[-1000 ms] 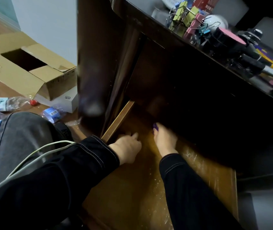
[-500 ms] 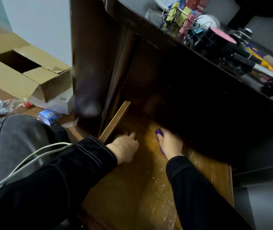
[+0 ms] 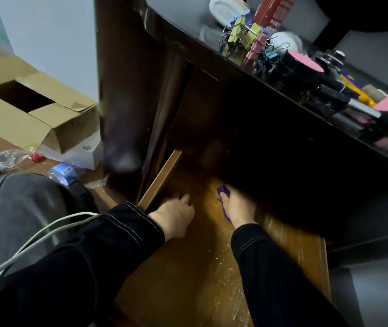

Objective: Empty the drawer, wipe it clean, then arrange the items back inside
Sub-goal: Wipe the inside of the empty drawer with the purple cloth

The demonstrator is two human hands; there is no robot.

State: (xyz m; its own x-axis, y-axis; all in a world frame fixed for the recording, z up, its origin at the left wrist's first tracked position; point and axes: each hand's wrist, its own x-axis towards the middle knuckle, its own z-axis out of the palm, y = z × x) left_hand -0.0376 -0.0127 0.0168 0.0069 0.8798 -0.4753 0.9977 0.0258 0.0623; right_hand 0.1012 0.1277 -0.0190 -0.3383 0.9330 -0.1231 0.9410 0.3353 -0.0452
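A: So, how far along is the task, do you think?

B: I go from the left. On the floor lie an open cardboard box (image 3: 30,114) and some plastic bottles (image 3: 2,159); whether they belong to the drawer, I cannot say. Then the left hand (image 3: 176,215) rests inside the drawer (image 3: 162,175), near its left wall. Its fingertips go into shadow, so I cannot tell if they are spread or curled.

A: And the wiping?

B: It is the step in hand, I think. The purple cloth (image 3: 223,191) lies on the drawer floor under the right hand (image 3: 237,208), whose palm presses it down. The fingers are hidden below the desk edge, so I cannot tell whether they curl round the cloth.

A: The emptying is done, then?

B: It seems so. The drawer floor that shows carries no item, and binder clips (image 3: 242,41), a black roll with a pink top (image 3: 301,64) and pens (image 3: 336,100) lie on the desk top (image 3: 188,22). Putting them back is left to do.

A: What is unclear?

B: The back of the drawer is dark, and the items at the right edge are cut off.
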